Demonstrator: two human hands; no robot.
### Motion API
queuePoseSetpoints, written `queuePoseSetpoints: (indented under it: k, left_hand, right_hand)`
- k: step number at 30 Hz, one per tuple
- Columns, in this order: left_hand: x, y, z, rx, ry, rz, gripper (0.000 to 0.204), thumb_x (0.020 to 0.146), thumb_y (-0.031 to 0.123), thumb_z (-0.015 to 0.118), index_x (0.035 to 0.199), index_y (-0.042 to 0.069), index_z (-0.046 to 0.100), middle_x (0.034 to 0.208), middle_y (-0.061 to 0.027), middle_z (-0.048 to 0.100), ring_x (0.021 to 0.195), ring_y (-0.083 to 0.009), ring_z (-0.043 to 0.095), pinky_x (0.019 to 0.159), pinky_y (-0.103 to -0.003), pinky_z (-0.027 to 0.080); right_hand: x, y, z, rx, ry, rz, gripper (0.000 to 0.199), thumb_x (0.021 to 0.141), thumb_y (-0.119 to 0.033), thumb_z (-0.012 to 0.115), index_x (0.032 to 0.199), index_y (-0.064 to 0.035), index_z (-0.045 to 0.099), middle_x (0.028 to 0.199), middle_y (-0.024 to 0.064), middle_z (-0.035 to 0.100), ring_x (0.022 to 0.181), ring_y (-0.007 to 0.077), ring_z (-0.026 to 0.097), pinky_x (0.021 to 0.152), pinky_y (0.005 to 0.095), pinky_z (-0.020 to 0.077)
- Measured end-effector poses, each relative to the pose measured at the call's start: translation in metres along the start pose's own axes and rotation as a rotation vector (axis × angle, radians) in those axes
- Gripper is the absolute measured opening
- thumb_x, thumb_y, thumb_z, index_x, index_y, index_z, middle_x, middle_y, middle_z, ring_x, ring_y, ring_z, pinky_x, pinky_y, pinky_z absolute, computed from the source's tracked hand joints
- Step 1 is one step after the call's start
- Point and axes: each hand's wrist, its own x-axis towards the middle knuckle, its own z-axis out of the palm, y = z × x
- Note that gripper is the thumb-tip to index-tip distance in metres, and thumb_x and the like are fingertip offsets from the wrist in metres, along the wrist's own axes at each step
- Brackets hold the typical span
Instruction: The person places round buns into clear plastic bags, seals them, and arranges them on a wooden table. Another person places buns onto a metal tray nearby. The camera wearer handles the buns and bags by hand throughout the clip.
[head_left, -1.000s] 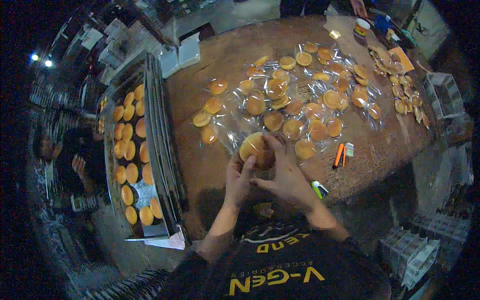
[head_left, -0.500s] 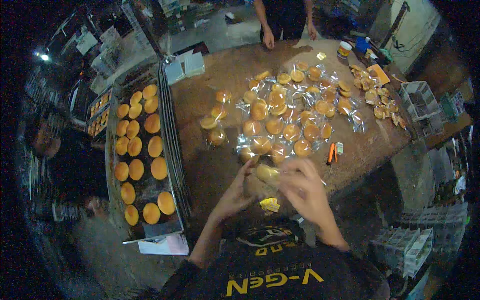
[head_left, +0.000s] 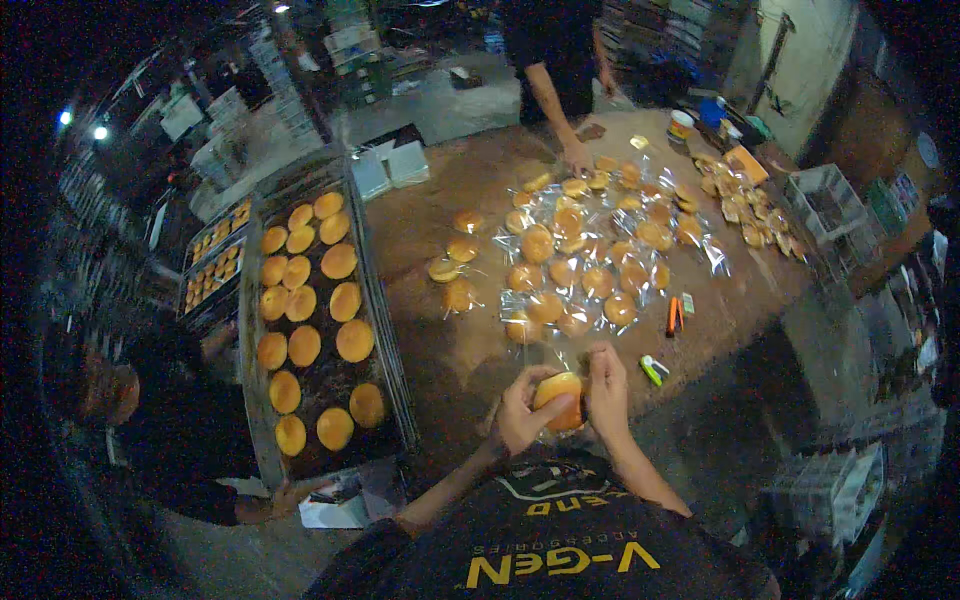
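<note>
A round golden bun (head_left: 560, 398) rests in my left hand (head_left: 520, 412), its fingers and thumb wrapped round it close to my chest. Clear plastic shows faintly around the bun; how much of it is covered I cannot tell. Against the bun's right side, my right hand (head_left: 607, 388) is closed with its fingertips pressed together. What those fingertips hold is too small to make out. Just ahead of both hands lie several buns in clear plastic bags (head_left: 545, 308), spread over the brown table (head_left: 420, 340).
A dark baking tray (head_left: 330, 385) with rows of buns stands left. Right of my hands lie a green-and-white tool (head_left: 654, 370) and an orange cutter (head_left: 674, 316). A person's hand (head_left: 577, 157) touches the far buns. Another person's hand (head_left: 295, 495) is near the tray's front end.
My hands have drawn nearer my body, with the bun now facing up. The person across has reached onto the buns. A yellow packet near me has gone from view, while the green-and-white tool shows.
</note>
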Motion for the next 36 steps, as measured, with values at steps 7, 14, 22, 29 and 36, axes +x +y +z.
queuePoseSetpoints:
  k: [7, 14, 22, 29, 36]
  left_hand:
    - [0.007, -0.009, 0.02, 0.04, 0.208, -0.111, 0.042, 0.108, 0.03, 0.047, 0.13, -0.003, 0.06, 0.112, -0.0107, 0.071, 0.103, -0.0144, 0.063, 0.093, -0.032, 0.05]
    - [-0.027, 0.003, 0.027, 0.523, 0.493, 0.011, 0.042, 0.108, 0.031, 0.046, 0.128, -0.002, 0.062, 0.109, -0.0176, 0.071, 0.1, -0.0219, 0.065, 0.092, -0.037, 0.05]
    - [-0.062, -0.005, 0.018, 0.613, 0.726, -0.233, 0.047, 0.107, 0.039, 0.048, 0.114, -0.003, 0.069, 0.083, -0.012, 0.065, 0.076, -0.0164, 0.058, 0.07, -0.033, 0.046]
    - [-0.028, -0.021, 0.015, 0.513, 0.776, 0.023, 0.039, 0.107, 0.034, 0.049, 0.116, 0.001, 0.068, 0.099, -0.0166, 0.071, 0.094, -0.017, 0.065, 0.089, -0.034, 0.051]
    - [-0.024, 0.008, -0.014, -0.022, 0.144, 0.002, 0.039, 0.109, 0.029, 0.044, 0.123, -0.002, 0.064, 0.121, -0.0159, 0.068, 0.11, -0.0195, 0.064, 0.099, -0.037, 0.05]
  right_hand:
    - [0.014, 0.035, -0.017, 0.355, -0.085, 0.24, 0.033, 0.107, -0.033, 0.051, 0.093, -0.0056, 0.062, 0.078, -0.0057, 0.052, 0.07, 0.0039, 0.044, 0.061, 0.0241, 0.0364]
    - [0.056, 0.074, -0.003, 0.092, -0.642, 0.164, 0.032, 0.106, -0.033, 0.053, 0.095, -0.0041, 0.062, 0.084, -0.0036, 0.055, 0.077, 0.0083, 0.048, 0.069, 0.026, 0.0415]
    - [0.046, 0.07, 0.037, 0.083, -0.727, 0.031, 0.022, 0.105, -0.016, 0.052, 0.099, 0.0002, 0.065, 0.083, 0.0023, 0.063, 0.072, 0.0109, 0.054, 0.062, 0.028, 0.0452]
    - [0.05, 0.068, 0.034, 0.034, -0.538, 0.156, 0.032, 0.105, -0.025, 0.055, 0.099, 0.0038, 0.068, 0.084, 0.0052, 0.066, 0.076, 0.0166, 0.057, 0.074, 0.0331, 0.05]
    - [0.036, 0.015, 0.006, 0.017, -0.483, 0.104, 0.028, 0.102, -0.024, 0.059, 0.092, 0.0011, 0.066, 0.081, 0.0054, 0.062, 0.073, 0.0154, 0.054, 0.072, 0.0286, 0.0464]
